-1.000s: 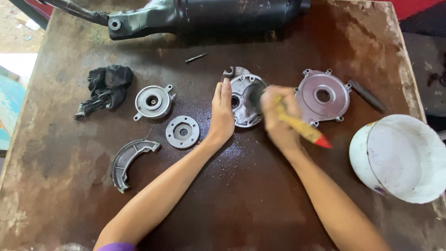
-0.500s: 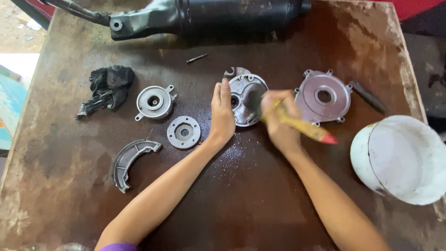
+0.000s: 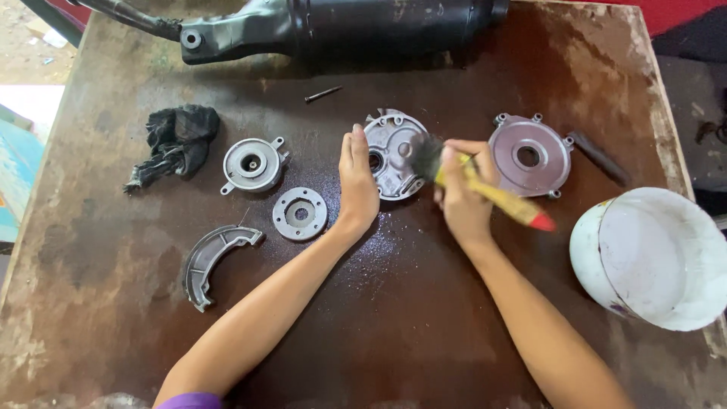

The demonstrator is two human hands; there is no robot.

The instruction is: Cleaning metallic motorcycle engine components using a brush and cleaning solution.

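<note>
What I can't fully see from up here

My left hand (image 3: 357, 184) covers the left edge of the round grey cover (image 3: 394, 151), and my right hand (image 3: 462, 198) with the blurred brush head (image 3: 425, 156) hides its right side. The black part (image 3: 341, 26) along the far side of the tabletop (image 3: 394, 318) is cut off by the top edge; the white bucket (image 3: 655, 257) runs off the right edge.

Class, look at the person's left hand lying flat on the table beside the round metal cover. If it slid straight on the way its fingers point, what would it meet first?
The left hand points up the table. Its line looks free until the long black part at the far edge. The small bolt lies just left of that line, though this is hard to judge.
</note>
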